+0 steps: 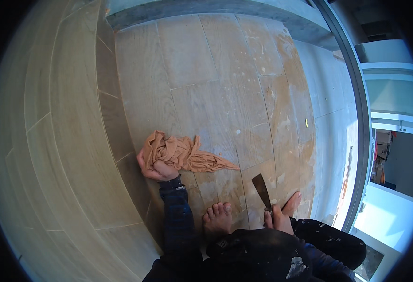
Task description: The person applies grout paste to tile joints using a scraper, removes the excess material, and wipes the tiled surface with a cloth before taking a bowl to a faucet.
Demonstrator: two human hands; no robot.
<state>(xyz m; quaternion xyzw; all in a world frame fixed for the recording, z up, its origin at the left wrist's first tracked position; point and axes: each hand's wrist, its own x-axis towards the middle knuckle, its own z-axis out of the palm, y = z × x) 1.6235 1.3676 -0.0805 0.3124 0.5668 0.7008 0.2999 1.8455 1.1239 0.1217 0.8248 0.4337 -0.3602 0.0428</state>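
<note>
My left hand (157, 168) is closed on a crumpled orange-brown cloth (176, 152) beside the base of the left wall. The cloth's thin end trails to the right over the wood-look floor tiles (216, 108). In my right hand (278, 221), close to my right foot, is a putty knife (261, 187). Its dark flat blade points up and away from me, and its handle is mostly hidden by my fingers. Between the cloth's tip and the blade lies a strip of bare tile.
A tiled wall (65, 131) rises on the left. Pale smears mark the floor toward the right, beside a bluish-grey strip (331, 94) with a small yellow scrap (306, 123). A dark metal frame (357, 84) curves along the right. My bare feet (217, 217) are on the tiles.
</note>
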